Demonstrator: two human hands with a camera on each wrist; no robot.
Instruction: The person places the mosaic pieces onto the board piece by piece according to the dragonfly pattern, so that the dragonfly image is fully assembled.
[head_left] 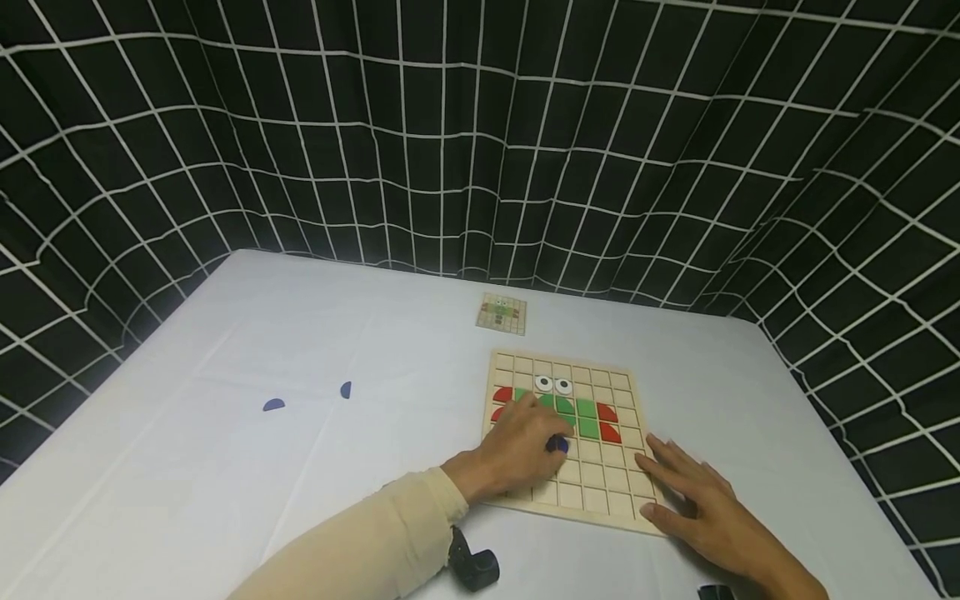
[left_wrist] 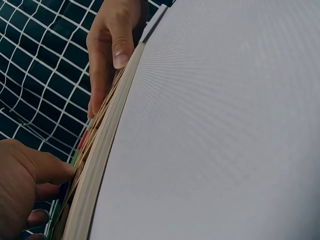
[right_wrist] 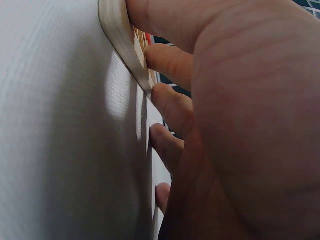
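Observation:
A wooden grid board point(head_left: 592, 500) lies on the table with green tiles point(head_left: 587, 408), red quarter-round tiles point(head_left: 611, 432) and two round eye tiles point(head_left: 553, 384) in its squares. Over the middle of the board, my left hand point(head_left: 521, 446) pinches a dark blue rounded tile point(head_left: 557, 444) between thumb and fingers, hiding some tiles beneath. My right hand point(head_left: 693, 500) rests with spread fingers along the board's right edge; in the right wrist view its thumb and fingers point(right_wrist: 170, 62) touch the board's corner point(right_wrist: 117, 30).
Two blue half-round tiles point(head_left: 274, 404) point(head_left: 346, 389) lie on the white table to the left. Behind the board is a small pattern card point(head_left: 502, 314) with a similar picture. Dark curtains with a white grid point(head_left: 442, 150) enclose the table's back and sides.

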